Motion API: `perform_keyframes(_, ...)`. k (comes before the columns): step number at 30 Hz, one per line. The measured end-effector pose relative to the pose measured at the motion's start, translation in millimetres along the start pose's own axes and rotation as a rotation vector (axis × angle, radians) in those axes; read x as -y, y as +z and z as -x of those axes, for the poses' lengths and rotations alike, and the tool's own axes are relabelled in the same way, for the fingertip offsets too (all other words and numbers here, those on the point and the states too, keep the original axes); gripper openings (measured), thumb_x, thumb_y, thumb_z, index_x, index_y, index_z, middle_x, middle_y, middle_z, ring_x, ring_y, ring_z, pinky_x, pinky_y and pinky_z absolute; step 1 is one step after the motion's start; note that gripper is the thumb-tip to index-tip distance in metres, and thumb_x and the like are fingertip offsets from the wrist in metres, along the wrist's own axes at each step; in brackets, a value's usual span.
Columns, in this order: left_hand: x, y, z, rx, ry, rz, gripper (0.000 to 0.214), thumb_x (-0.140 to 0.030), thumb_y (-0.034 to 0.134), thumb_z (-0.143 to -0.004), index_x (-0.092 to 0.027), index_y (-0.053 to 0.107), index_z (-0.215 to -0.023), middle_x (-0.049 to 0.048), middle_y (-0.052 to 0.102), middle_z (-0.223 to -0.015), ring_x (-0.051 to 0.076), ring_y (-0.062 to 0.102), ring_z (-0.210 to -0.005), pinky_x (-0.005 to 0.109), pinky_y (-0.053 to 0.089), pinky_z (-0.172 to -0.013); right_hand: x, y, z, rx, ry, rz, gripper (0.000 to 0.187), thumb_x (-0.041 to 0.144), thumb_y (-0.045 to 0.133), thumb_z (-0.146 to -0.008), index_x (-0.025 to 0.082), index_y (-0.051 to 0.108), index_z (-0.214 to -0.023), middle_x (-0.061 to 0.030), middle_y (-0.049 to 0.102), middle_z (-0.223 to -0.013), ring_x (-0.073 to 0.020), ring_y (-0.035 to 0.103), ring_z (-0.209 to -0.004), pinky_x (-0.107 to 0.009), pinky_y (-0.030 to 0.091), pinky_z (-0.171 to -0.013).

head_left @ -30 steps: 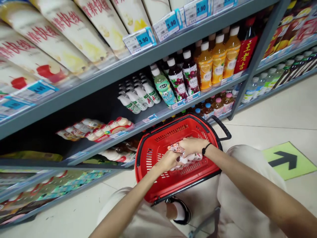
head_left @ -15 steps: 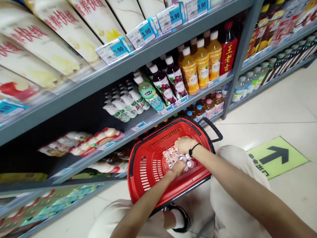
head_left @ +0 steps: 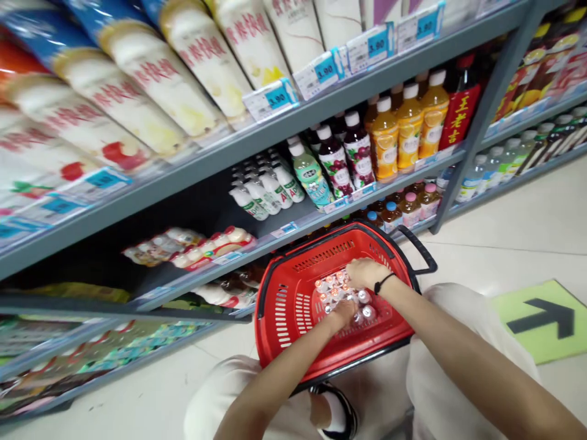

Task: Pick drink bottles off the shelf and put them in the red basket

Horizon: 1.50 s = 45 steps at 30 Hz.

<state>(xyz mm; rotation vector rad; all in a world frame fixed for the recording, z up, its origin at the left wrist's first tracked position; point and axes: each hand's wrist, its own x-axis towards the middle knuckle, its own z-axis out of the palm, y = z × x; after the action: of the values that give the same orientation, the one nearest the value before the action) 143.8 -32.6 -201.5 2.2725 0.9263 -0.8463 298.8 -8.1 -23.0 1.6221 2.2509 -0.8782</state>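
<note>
The basket (head_left: 284, 293) was made of glossy red plastic, the pack of small bottles (head_left: 334, 292) was capped in shiny foil, the shelf (head_left: 275, 139) was finished in matt grey metal, and the floor (head_left: 527, 226) was laid with smooth, glossy tiles.

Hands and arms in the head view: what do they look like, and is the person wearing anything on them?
The left arm and right arm are bare, with no sleeves in view. The left hand and right hand wear no gloves. A thin black band circles the right wrist; no watch shows.
</note>
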Motion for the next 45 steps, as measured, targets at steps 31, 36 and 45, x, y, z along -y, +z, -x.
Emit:
perform_keyframes(31,151,-366.5,161,-0.833,-0.564,-0.300,0.062,-0.046,0.086,-0.073,-0.013,0.070,-0.123,0.0178,0.073,-0.123,0.036,0.067,-0.116,0.031,0.050,-0.088,22,13,-11,0.026,-0.026,0.062,0.041,0.005,0.047,-0.091,-0.002,0.072,-0.123,-0.0314,0.070,-0.118,-0.0387,0.069,-0.117,-0.048,0.057,-0.095)
perform_keyframes(36,133,-353.1,174,-0.816,-0.590,-0.349,0.046,-0.046,0.078,-0.080,-0.016,0.073,-0.115,0.0177,0.074,-0.117,0.037,0.069,-0.111,0.033,0.050,-0.086,22,3,-8,0.026,-0.032,0.026,0.040,0.009,0.049,-0.092,-0.003,0.071,-0.124,-0.0313,0.069,-0.120,-0.0381,0.068,-0.118,-0.046,0.057,-0.095)
perform_keyframes(45,88,-316.7,247,-0.869,-0.467,-0.405,0.039,-0.042,0.063,-0.092,-0.024,0.073,-0.125,0.0126,0.075,-0.121,0.037,0.068,-0.115,0.037,0.047,-0.087,10,-26,6,-0.194,-0.065,-0.140,0.036,0.005,0.045,-0.091,0.004,0.072,-0.116,-0.0254,0.073,-0.112,-0.0353,0.070,-0.114,-0.042,0.053,-0.095)
